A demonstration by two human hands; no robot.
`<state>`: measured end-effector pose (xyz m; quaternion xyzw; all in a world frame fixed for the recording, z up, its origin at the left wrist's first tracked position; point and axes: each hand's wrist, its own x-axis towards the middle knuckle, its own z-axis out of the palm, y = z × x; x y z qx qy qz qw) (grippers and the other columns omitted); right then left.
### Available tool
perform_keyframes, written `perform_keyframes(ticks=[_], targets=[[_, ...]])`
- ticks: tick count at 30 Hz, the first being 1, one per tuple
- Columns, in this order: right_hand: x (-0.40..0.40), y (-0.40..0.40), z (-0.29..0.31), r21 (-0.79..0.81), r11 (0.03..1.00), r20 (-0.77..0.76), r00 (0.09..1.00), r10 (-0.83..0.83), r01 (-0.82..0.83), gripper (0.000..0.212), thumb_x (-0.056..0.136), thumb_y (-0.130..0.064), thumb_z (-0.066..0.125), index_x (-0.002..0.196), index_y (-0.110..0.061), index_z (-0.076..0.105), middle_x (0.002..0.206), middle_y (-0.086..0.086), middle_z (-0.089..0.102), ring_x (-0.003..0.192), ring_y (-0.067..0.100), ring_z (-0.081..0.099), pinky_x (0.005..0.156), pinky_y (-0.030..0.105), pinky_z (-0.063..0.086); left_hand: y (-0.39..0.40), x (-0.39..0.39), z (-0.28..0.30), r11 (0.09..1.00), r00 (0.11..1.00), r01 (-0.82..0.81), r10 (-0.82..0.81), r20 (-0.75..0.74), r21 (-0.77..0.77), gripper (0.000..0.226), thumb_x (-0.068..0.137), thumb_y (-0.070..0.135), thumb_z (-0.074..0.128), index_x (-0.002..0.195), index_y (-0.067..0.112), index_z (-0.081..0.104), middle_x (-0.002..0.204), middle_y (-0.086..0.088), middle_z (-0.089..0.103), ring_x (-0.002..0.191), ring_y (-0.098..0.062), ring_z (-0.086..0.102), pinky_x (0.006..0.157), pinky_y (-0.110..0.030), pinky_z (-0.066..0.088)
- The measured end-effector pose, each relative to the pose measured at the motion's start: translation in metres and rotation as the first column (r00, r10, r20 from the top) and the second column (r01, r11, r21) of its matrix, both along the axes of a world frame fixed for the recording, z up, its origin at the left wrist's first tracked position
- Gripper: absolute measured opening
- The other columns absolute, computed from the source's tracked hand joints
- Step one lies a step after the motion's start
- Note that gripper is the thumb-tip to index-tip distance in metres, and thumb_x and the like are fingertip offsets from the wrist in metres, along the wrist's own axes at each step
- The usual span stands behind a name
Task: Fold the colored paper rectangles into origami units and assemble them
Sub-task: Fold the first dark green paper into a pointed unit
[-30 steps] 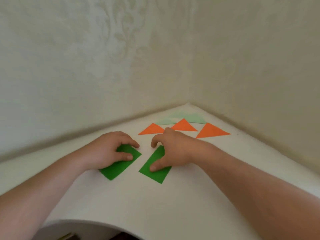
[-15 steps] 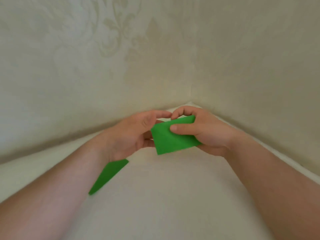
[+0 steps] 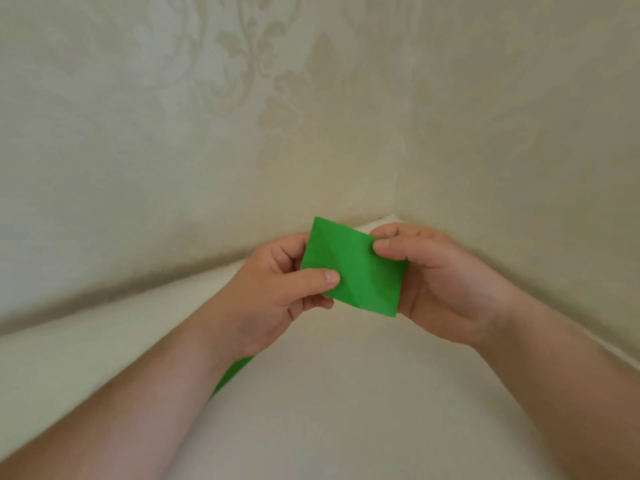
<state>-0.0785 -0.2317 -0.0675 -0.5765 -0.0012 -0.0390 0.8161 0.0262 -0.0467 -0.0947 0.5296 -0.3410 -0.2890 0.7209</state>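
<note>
You pinch the green paper [image 3: 353, 268] between both hands, left hand [image 3: 277, 296] low, right hand [image 3: 436, 271] high; its crease seems diagonal.

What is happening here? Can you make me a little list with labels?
Held paper: green paper rectangle, lifted above the white table, creases showing
Left hand: left hand pinches the paper's left edge, thumb on top
Right hand: right hand pinches the paper's upper right corner
Other paper: second green paper lies on the table, mostly hidden under the left forearm
Background: patterned cream wallpaper, corner of the room
</note>
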Motion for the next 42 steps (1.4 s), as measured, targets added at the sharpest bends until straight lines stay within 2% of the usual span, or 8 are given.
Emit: perform_keyframes(ticks=[3, 8, 19, 25, 30, 35, 39, 42], targets=[[-0.003, -0.003, -0.003, -0.04, 0.999, -0.022, 1.0, -0.016, 0.015, 0.007, 0.077, -0.014, 0.068, 0.081, -0.019, 0.073, 0.086, 0.007, 0.071, 0.076, 0.021, 0.068, 0.072, 0.036, 0.055, 0.003, -0.002, 0.003, 1.0, 0.999, -0.009, 0.009, -0.034, -0.007, 0.032, 0.073, 0.017, 0.076, 0.105, 0.01, 0.077, 0.096, -0.015, 0.072, 0.078, -0.019, 0.066, 0.067, -0.029, 0.056], [-0.006, -0.008, -0.003, -0.096, 0.995, -0.052, 0.998, -0.03, 0.025, 0.009, 0.078, -0.016, 0.069, 0.08, -0.022, 0.076, 0.087, 0.005, 0.071, 0.08, 0.02, 0.063, 0.078, 0.037, 0.046, 0.001, -0.006, 0.007, 0.998, 0.992, -0.053, 0.049, -0.117, -0.034, 0.032, 0.079, 0.01, 0.068, 0.11, 0.005, 0.077, 0.111, -0.023, 0.073, 0.097, -0.032, 0.07, 0.089, -0.045, 0.059], [-0.006, -0.006, -0.004, -0.111, 0.991, -0.035, 0.996, -0.078, 0.074, 0.01, 0.076, -0.014, 0.073, 0.079, -0.024, 0.076, 0.085, 0.004, 0.071, 0.074, 0.018, 0.061, 0.07, 0.032, 0.047, 0.0, -0.006, 0.005, 0.992, 0.989, -0.127, 0.125, -0.082, -0.024, 0.032, 0.077, -0.003, 0.069, 0.106, 0.01, 0.076, 0.11, -0.02, 0.076, 0.096, -0.029, 0.075, 0.082, -0.038, 0.062], [-0.009, -0.005, -0.003, -0.22, 0.973, 0.022, 0.998, -0.065, 0.068, 0.019, 0.075, -0.01, 0.074, 0.083, -0.027, 0.077, 0.083, 0.0, 0.07, 0.07, 0.014, 0.06, 0.066, 0.028, 0.048, 0.0, -0.003, 0.006, 0.984, 0.984, -0.173, 0.171, -0.041, -0.041, 0.042, 0.076, -0.007, 0.068, 0.118, -0.003, 0.066, 0.114, -0.025, 0.074, 0.103, -0.037, 0.073, 0.083, -0.039, 0.061], [-0.01, -0.001, -0.005, -0.349, 0.932, 0.041, 0.995, -0.086, 0.095, 0.031, 0.083, 0.002, 0.077, 0.082, -0.029, 0.077, 0.085, -0.004, 0.073, 0.075, 0.012, 0.061, 0.071, 0.03, 0.048, -0.001, -0.002, 0.004, 0.977, 0.979, -0.203, 0.203, -0.006, -0.061, 0.03, 0.073, -0.009, 0.07, 0.103, -0.003, 0.069, 0.107, -0.029, 0.07, 0.103, -0.043, 0.066, 0.102, -0.058, 0.054], [-0.009, 0.003, -0.008, -0.417, 0.879, 0.118, 0.972, -0.202, 0.233, 0.022, 0.071, -0.011, 0.091, 0.077, -0.028, 0.077, 0.089, 0.024, 0.066, 0.087, 0.028, 0.057, 0.082, 0.04, 0.047, 0.0, -0.003, 0.006, 0.96, 0.946, -0.274, 0.279, 0.165, -0.052, 0.032, 0.061, -0.006, 0.079, 0.063, 0.026, 0.076, 0.099, 0.002, 0.074, 0.096, -0.018, 0.067, 0.086, -0.041, 0.056], [-0.009, 0.004, -0.008, -0.443, 0.811, 0.257, 0.921, -0.292, 0.381, 0.029, 0.073, 0.003, 0.083, 0.07, -0.024, 0.074, 0.077, 0.003, 0.061, 0.078, 0.022, 0.054, 0.054, 0.009, 0.043, 0.001, -0.001, 0.006, 0.943, 0.894, -0.324, 0.333, 0.299, -0.081, 0.039, 0.058, -0.011, 0.077, 0.058, 0.028, 0.077, 0.108, 0.007, 0.066, 0.104, -0.021, 0.062, 0.095, -0.062, 0.053], [-0.01, 0.006, -0.005, -0.325, 0.882, 0.267, 0.928, -0.26, 0.341, 0.035, 0.081, 0.02, 0.069, 0.067, -0.013, 0.072, 0.075, 0.015, 0.063, 0.073, 0.022, 0.062, 0.053, 0.009, 0.048, 0.002, 0.001, 0.006, 0.943, 0.892, -0.318, 0.331, 0.309, -0.093, 0.04, 0.059, -0.015, 0.075, 0.057, 0.025, 0.077, 0.101, 0.006, 0.065, 0.097, -0.019, 0.064, 0.09, -0.053, 0.058]])
